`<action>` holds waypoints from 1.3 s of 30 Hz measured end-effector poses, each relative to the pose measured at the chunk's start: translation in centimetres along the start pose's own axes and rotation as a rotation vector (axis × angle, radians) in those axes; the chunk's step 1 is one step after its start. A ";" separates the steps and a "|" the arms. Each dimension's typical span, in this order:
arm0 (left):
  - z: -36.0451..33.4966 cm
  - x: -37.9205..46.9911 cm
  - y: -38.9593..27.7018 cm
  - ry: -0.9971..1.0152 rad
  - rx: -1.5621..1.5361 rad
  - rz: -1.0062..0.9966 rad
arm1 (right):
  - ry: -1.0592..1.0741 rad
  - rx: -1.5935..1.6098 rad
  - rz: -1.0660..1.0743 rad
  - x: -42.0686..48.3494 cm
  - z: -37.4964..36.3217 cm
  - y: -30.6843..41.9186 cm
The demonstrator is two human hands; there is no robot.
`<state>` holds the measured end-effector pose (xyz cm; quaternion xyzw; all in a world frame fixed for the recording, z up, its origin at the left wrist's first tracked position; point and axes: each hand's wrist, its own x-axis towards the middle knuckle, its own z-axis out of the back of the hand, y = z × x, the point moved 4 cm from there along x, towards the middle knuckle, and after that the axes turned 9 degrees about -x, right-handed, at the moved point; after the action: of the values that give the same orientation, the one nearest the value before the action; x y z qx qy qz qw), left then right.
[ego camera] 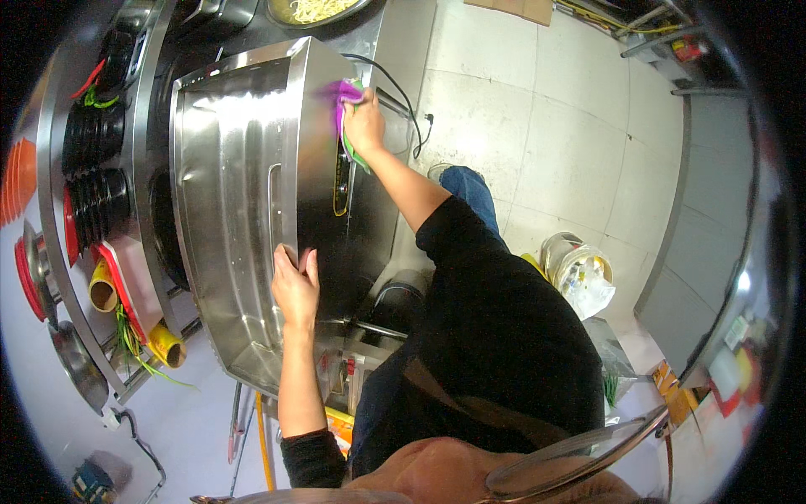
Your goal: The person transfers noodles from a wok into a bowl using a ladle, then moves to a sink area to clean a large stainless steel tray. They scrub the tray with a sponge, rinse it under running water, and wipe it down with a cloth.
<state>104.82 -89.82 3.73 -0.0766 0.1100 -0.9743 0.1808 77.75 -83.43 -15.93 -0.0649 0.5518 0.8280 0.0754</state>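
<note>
My right hand [365, 123] presses a purple and green cloth [347, 101] to the outer front panel [315, 170] of a stainless steel appliance with an open, shallow basin [227, 189]. The cloth's purple part is blurred. Just below it, a narrow dark control strip [341, 189] with a knob runs along the panel. My left hand [296, 286] grips the basin's near rim, fingers over the inner side and thumb on the outer side. Beside the fingers, a thin metal loop [272, 208] lies along the inner wall. Wet streaks and droplets show in the basin.
A black power cord [403, 88] with a loose plug hangs past the panel. Steel shelving [140, 151] holds stacked black bowls [101, 195]. A bowl of sprouts [321, 9] stands beyond the basin. On the tiled floor [567, 138] stands a bucket [560, 252] with a plastic bag.
</note>
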 end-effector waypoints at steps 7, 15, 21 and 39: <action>0.1 0.4 -0.7 -0.014 0.034 -0.024 | 0.295 0.139 -0.454 4.1 -3.5 -4.9; 0.0 0.2 -0.7 0.023 -0.002 0.026 | 0.025 0.349 -0.112 -5.0 0.2 -2.5; -0.1 0.1 -0.4 0.041 0.032 0.044 | -0.196 0.019 0.349 -3.9 2.0 1.2; 0.1 0.4 -1.1 0.005 0.061 0.004 | 0.375 -0.025 0.135 -7.8 -0.4 -6.4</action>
<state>104.07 -88.94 4.12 -0.0683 0.0810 -0.9771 0.1845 86.63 -81.76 -20.42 -0.1816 0.5491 0.8113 -0.0854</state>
